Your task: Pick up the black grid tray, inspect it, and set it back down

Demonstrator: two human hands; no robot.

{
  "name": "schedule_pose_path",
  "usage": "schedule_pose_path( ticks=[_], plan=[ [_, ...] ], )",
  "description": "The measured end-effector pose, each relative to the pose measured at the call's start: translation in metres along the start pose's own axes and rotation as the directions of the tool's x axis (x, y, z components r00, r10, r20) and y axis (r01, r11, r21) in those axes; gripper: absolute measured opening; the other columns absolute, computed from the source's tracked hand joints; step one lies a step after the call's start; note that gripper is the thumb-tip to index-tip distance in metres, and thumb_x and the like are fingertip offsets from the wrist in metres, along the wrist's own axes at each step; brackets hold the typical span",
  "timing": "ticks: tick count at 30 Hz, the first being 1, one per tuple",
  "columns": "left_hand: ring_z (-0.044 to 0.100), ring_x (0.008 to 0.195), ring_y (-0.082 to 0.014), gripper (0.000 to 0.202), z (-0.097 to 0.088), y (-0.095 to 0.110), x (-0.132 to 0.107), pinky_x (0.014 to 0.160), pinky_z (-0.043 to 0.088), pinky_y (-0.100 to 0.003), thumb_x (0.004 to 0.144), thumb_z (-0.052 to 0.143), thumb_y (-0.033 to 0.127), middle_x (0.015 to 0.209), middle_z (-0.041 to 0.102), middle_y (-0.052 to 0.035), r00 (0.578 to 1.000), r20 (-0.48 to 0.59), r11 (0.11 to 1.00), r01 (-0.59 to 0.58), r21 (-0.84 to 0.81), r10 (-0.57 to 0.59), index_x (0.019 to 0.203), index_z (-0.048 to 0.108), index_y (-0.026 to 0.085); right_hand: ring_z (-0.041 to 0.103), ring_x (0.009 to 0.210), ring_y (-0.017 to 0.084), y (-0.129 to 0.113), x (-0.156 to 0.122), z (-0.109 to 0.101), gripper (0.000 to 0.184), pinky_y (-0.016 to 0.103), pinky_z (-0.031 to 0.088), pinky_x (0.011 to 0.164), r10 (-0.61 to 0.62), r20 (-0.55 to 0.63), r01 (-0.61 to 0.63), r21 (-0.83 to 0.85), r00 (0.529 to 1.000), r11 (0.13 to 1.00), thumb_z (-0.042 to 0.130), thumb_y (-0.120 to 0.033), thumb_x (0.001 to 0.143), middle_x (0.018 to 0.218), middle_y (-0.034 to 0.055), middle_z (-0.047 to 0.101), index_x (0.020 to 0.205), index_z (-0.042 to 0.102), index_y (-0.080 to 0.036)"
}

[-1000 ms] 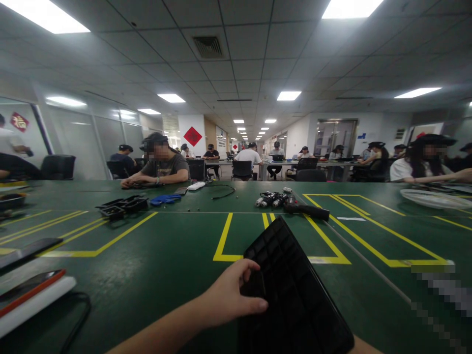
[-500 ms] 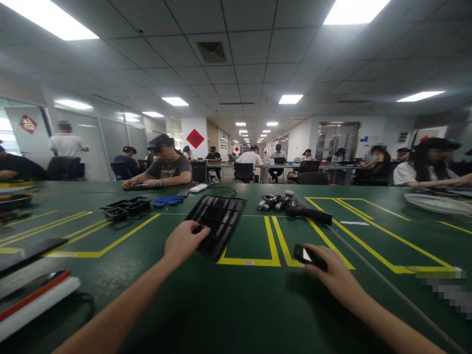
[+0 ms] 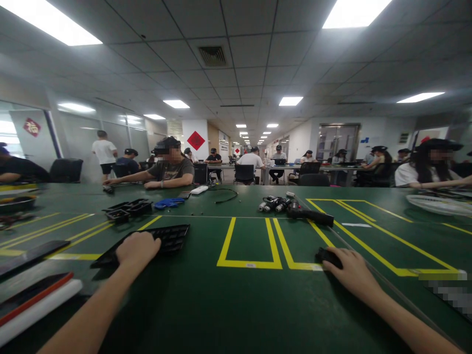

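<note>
My left hand [image 3: 138, 248] is closed on the top of a flat black panel with a grid of cells [image 3: 177, 237], low over the green table at left. The fingertips are partly hidden. On the right, my right hand [image 3: 350, 270] is wrapped over a small black computer mouse [image 3: 328, 256], by the lower corner of a yellow tape outline [image 3: 293, 260]. Beyond it lie a black-handled tool [image 3: 311, 215] and a bundle of dark cylindrical parts with cables [image 3: 273, 204]. Behind the panel stand black open trays [image 3: 129, 209] and a blue object [image 3: 168, 202].
The green table [image 3: 221, 309] carries several yellow tape outlines. At the left edge lie a dark slab [image 3: 33, 255] and a white and orange item [image 3: 40, 309]. A white dish-like object [image 3: 435, 204] is far right. A person [image 3: 171, 167] sits across the table.
My left hand has brought the black panel left and down, tilting it flatter. My right hand has moved right and turned the mouse over; its pale label no longer shows.
</note>
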State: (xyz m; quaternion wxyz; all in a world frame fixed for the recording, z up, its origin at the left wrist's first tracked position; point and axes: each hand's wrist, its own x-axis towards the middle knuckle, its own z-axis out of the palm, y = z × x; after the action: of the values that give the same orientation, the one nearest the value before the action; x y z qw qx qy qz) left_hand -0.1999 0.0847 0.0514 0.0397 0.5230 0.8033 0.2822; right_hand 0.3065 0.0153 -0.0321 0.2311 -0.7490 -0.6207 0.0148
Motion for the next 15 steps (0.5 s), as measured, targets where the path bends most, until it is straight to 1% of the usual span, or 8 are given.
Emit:
schedule_pose_path(
  ticks=[2,3,5,7,9,11,13,15],
  plan=[
    [0.049,0.104,-0.0388,0.022,0.01,0.015,-0.01,0.083,0.037,-0.049,0.078,0.042,0.025,0.096,0.059,-0.02,0.987,-0.002,0.984,-0.161,0.07,0.162,0.077,0.058,0.01,0.04,0.116,0.032,-0.002,0.0,-0.002,0.059,0.047,0.03,0.1,0.01,-0.022,-0.01,-0.02,1.0,1.0,0.037,-0.049,0.075,0.119,0.0148,0.054,0.116,0.053,-0.01],
    [0.052,0.102,-0.0344,0.026,0.018,0.023,-0.017,0.084,0.038,-0.045,0.081,0.037,0.023,0.1,0.058,-0.0197,0.971,0.025,0.965,-0.239,0.11,0.238,0.083,0.06,0.01,0.04,0.117,0.032,-0.002,0.0,-0.002,0.06,0.046,0.029,0.101,0.012,-0.037,-0.013,-0.027,0.999,1.0,0.035,-0.05,0.075,0.12,0.0153,0.053,0.116,0.052,-0.009],
    [0.056,0.098,-0.0262,0.032,0.036,0.038,-0.032,0.083,0.04,-0.037,0.084,0.031,0.018,0.107,0.058,-0.0157,0.924,0.094,0.918,-0.38,0.114,0.371,0.097,0.06,0.013,0.039,0.118,0.032,-0.001,0.0,-0.001,0.062,0.046,0.028,0.102,0.012,-0.067,-0.014,-0.031,0.998,0.999,0.033,-0.051,0.076,0.121,0.0156,0.052,0.118,0.051,-0.008],
    [0.058,0.091,-0.0208,0.035,0.054,0.05,-0.049,0.079,0.042,-0.031,0.085,0.028,0.015,0.108,0.058,-0.0113,0.868,0.168,0.868,-0.486,0.099,0.467,0.105,0.058,0.016,0.039,0.118,0.032,0.002,0.001,0.002,0.063,0.047,0.029,0.101,0.011,-0.086,-0.013,-0.025,0.996,1.0,0.033,-0.052,0.077,0.122,0.0152,0.051,0.119,0.05,-0.009],
    [0.06,0.083,-0.0183,0.034,0.067,0.057,-0.062,0.071,0.043,-0.028,0.085,0.031,0.014,0.105,0.059,-0.0092,0.818,0.234,0.828,-0.555,0.083,0.525,0.105,0.059,0.017,0.04,0.117,0.031,0.006,0.002,0.005,0.062,0.047,0.03,0.099,0.0,-0.104,-0.002,-0.018,0.995,1.0,0.033,-0.052,0.077,0.121,0.015,0.051,0.118,0.05,-0.009],
    [0.059,0.078,-0.0175,0.031,0.072,0.06,-0.071,0.067,0.043,-0.026,0.085,0.035,0.017,0.1,0.059,-0.0085,0.783,0.276,0.8,-0.595,0.074,0.557,0.102,0.06,0.016,0.041,0.116,0.031,0.008,0.003,0.008,0.06,0.047,0.03,0.099,-0.009,-0.118,0.008,-0.014,0.993,1.0,0.034,-0.051,0.078,0.121,0.0148,0.052,0.117,0.05,-0.009],
    [0.058,0.078,-0.0178,0.027,0.073,0.06,-0.075,0.067,0.043,-0.026,0.085,0.038,0.022,0.099,0.058,-0.0087,0.77,0.289,0.79,-0.609,0.072,0.568,0.1,0.06,0.016,0.042,0.115,0.031,0.009,0.004,0.009,0.06,0.047,0.031,0.098,-0.014,-0.13,0.013,-0.007,0.991,1.0,0.033,-0.051,0.078,0.12,0.0148,0.052,0.117,0.05,-0.009],
    [0.058,0.078,-0.0185,0.026,0.07,0.059,-0.074,0.068,0.043,-0.027,0.085,0.039,0.026,0.098,0.057,-0.0091,0.777,0.289,0.796,-0.6,0.074,0.559,0.097,0.059,0.015,0.042,0.115,0.031,0.009,0.004,0.009,0.06,0.047,0.031,0.098,-0.013,-0.138,0.013,-0.001,0.99,1.0,0.03,-0.051,0.08,0.12,0.0151,0.052,0.116,0.05,-0.008]
  ],
)
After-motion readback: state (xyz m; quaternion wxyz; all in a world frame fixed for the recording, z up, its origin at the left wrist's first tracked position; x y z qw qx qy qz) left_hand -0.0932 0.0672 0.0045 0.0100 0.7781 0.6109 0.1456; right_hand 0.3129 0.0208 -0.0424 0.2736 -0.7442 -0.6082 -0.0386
